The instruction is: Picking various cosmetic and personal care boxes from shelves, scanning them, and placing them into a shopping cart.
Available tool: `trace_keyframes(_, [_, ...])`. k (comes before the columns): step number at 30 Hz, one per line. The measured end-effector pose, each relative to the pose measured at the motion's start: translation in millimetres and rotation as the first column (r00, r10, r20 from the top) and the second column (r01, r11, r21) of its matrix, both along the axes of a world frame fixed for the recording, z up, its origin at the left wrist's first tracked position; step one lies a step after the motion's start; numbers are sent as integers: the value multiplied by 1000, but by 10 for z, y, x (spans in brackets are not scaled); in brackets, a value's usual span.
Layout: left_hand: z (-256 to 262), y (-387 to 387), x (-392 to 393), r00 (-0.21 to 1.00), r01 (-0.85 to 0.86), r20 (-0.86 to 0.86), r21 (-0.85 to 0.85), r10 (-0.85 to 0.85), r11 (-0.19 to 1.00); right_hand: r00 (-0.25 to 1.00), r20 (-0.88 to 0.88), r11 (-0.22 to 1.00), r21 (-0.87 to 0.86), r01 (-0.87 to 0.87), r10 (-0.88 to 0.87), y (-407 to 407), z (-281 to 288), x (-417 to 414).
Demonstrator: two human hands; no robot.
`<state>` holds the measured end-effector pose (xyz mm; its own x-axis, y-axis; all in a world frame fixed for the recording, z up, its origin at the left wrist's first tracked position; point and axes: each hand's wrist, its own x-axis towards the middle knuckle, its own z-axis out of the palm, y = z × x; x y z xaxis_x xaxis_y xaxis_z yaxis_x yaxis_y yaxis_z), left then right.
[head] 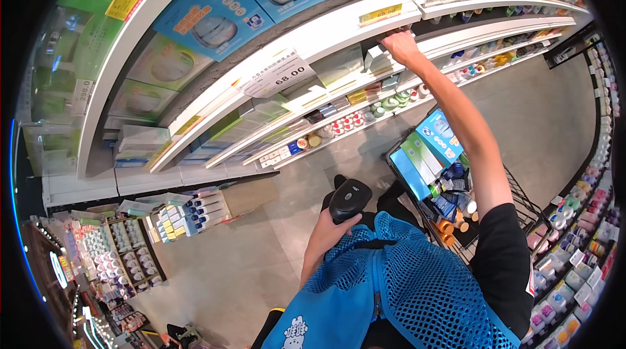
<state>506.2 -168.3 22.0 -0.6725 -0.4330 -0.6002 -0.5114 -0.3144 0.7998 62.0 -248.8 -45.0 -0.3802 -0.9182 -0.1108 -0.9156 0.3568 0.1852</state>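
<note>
My left hand, low in front of the blue mesh vest, is wrapped around the handle of a black handheld barcode scanner. The arm on the other side stretches out to the shelving, where my right hand is at a shelf just under a white shelf edge with a yellow price tag. Its fingertips are partly hidden there, so I cannot tell whether they grip anything. Close beside that hand stands a small white box.
A wire shopping cart filled with boxes and bottles stands to my right, holding a blue box. Blue boxes line the upper shelf. A stocked display stands at left on the tiled floor. Curved shelves of bottles run along the right.
</note>
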Motion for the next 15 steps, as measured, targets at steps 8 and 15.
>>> trace_keyframes(8, [-201,-500,185,981,115,-160,31,-108,993,978,-120,893,-399,-207,173,750,191,97])
trace_keyframes(15, [-240,-954,300,935,198,-321,127,-149,972,890,441,744,-554,373,-117,1724,734,1026])
